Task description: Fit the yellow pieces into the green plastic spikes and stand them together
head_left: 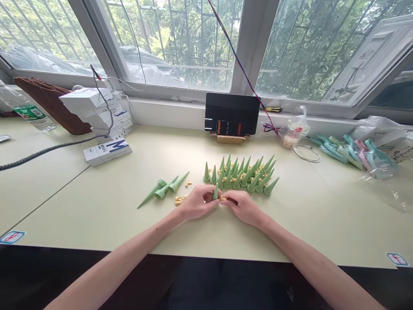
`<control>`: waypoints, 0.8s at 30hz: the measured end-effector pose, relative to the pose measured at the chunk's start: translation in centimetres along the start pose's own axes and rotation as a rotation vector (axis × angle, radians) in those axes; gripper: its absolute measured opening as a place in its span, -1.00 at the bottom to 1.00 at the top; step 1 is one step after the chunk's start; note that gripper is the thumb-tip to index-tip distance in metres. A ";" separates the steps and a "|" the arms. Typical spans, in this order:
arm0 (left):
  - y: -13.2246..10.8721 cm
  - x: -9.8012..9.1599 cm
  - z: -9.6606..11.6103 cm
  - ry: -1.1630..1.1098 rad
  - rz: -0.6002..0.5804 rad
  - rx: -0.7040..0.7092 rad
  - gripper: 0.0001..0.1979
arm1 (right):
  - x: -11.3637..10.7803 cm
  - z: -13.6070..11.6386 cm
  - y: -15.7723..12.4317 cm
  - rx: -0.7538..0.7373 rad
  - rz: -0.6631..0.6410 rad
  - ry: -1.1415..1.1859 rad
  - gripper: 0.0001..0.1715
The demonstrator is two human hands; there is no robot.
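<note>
My left hand (199, 202) holds a green cone (216, 192) upright between thumb and fingers. My right hand (241, 206) pinches a small yellow piece (223, 198) at the cone's lower right side. Just behind both hands, several green cones (247, 176) stand in rows with small yellow parts among them. Left of my left hand, three green cones (163, 189) lie on the table. Between them and the hand are loose yellow pieces (179, 200), and one more yellow piece (188, 183) lies a little farther back.
A phone (230, 128) leans on a dark tablet (232, 107) at the back of the table (129, 215). White boxes (108, 151) and a bottle (34, 114) are at the left. At the right are a bagged cup (293, 131) and coloured clips (364, 153).
</note>
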State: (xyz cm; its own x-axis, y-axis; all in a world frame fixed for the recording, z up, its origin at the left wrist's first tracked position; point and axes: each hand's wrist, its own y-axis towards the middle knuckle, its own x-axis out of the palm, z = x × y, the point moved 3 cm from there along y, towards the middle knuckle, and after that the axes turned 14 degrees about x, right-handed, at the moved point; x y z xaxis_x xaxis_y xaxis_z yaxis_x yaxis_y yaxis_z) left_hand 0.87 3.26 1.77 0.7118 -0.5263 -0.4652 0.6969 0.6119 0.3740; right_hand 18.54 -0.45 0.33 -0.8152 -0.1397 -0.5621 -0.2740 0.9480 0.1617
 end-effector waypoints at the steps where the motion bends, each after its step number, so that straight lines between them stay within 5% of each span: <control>1: 0.0 0.0 0.0 -0.002 0.001 0.002 -0.88 | 0.0 0.1 0.0 -0.007 -0.002 -0.008 -0.75; 7: 0.0 0.0 0.2 0.012 0.000 0.031 -0.90 | 0.1 0.1 -0.1 -0.055 -0.016 -0.059 -0.61; 24: -0.1 0.0 0.2 0.050 0.000 0.062 -0.89 | 0.3 0.3 -0.2 -0.015 -0.045 -0.149 -0.61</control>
State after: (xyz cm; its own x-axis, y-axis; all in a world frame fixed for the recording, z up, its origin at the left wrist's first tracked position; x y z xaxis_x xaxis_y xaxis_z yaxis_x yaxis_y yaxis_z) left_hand 0.83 3.08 1.93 0.7076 -0.4951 -0.5042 0.7020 0.5736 0.4220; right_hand 18.47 -0.60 -0.14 -0.7176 -0.1372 -0.6828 -0.3175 0.9371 0.1453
